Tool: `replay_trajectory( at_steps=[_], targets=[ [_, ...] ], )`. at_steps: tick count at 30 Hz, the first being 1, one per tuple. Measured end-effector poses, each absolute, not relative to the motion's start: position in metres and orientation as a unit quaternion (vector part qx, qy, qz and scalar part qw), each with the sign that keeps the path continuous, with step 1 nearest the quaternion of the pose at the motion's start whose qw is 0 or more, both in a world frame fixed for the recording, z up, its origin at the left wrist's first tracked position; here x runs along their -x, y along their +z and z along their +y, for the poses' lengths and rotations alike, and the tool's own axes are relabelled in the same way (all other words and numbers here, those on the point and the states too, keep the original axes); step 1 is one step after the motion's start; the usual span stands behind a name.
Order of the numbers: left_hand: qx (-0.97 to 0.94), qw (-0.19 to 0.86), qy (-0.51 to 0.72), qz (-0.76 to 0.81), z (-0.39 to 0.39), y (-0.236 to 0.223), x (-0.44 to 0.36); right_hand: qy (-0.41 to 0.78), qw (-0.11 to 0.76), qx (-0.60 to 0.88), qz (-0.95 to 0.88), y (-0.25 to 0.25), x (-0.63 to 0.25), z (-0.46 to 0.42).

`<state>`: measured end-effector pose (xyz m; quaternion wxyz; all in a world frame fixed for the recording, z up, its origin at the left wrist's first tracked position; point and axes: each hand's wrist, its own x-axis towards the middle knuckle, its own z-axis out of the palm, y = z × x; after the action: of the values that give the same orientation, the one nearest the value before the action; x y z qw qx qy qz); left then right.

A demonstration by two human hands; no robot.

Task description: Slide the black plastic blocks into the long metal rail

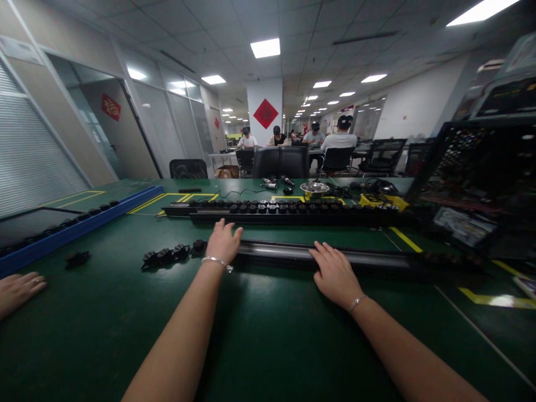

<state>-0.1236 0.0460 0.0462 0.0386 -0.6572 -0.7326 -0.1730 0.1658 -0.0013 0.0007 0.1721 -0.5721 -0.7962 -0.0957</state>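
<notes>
Bare forearms (176, 335) stretch from the near edge over a glossy green tabletop (268, 346), a slim silver bracelet (215, 260) circling my left wrist and a silver chain with a bright bead (357, 301) my right. Between my hands lies a long, straight black rail with a smooth, shiny channel (280, 251), running crosswise on the table toward the right.

My left hand (223, 244) sits at the rail's left end, its fingers slightly bent and parted, thumb standing off to the side; from my remote seat I cannot tell whether they pinch anything beneath. My right hand (337, 276) reaches to the rail's middle, fingers extended and loosely side by side, tips over the near side; I cannot tell how firmly they touch.

Small, knobby black parts (167, 255) lie just left of my left hand, with one lone black piece (77, 258) farther left, near another person's hand (20, 290).

Beyond the rail stands a long black rack lined with dark, rounded pieces (288, 207). Behind it, I see a shiny round metal bowl (315, 188) and, to its right, a bright yellow tray (402, 202). Along the left runs a long blue rail (100, 221). People (340, 139) sit at tables in the background.
</notes>
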Motion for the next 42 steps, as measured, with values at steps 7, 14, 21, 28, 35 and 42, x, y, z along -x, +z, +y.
replay_trajectory(
  at_steps=[7,14,21,28,35,42],
  targets=[
    [0.773,0.053,-0.190,-0.603,0.019,0.020,0.032,-0.079,0.178,0.569,-0.799,0.003,-0.165,-0.003],
    [0.785,0.067,-0.168,-0.592,0.019,0.003,0.034,-0.111,0.294,0.636,-0.705,0.011,-0.204,0.010],
    [0.782,0.064,-0.149,-0.602,0.017,0.008,0.032,-0.208,0.348,0.792,-0.457,0.011,-0.268,0.002],
    [0.783,0.073,-0.148,-0.599,0.016,0.007,0.030,-0.133,0.345,0.843,-0.391,0.000,-0.285,0.006],
    [0.777,0.074,-0.147,-0.608,0.014,0.007,0.029,-0.127,0.346,0.842,-0.393,0.004,-0.282,0.007],
    [0.776,0.074,-0.146,-0.610,0.014,0.007,0.029,-0.118,0.342,0.847,-0.389,0.007,-0.275,0.006]
  ],
)
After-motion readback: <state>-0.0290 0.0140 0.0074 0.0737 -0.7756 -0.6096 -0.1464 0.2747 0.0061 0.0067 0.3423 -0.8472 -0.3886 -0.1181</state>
